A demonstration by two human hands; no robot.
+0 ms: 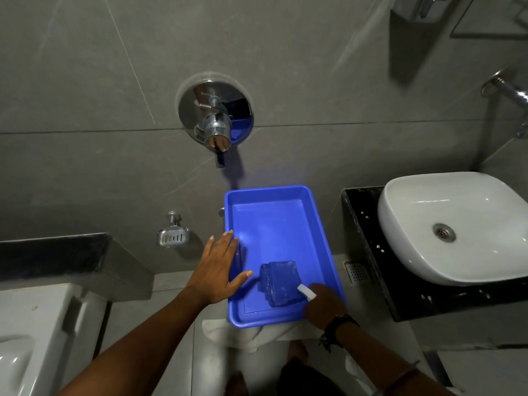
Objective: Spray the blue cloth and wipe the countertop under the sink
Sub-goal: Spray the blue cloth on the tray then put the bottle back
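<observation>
Cloth (278, 282), blue and folded into a thick pad, lay in the near right part of a blue tray (320, 232), which held nothing else that could be seen. Right hand (324, 305) was closed around something with a white nozzle (306, 292), probably the spray bottle, its tip just at the cloth's near corner; the bottle's body was hidden by the hand. Left hand (218, 270) was spread flat and wide, fingers resting on the tray's left rim, holding nothing. By my reading, the spraying step was in hand or about to start, and no wiping had begun. The next move would call for wetting the cloth, then lifting it out and carrying it right to the black worktop (368, 250) under the white sink (454, 224), whose basin looked dry and empty. A white towel (248, 335) lay beneath the tray's near edge.
</observation>
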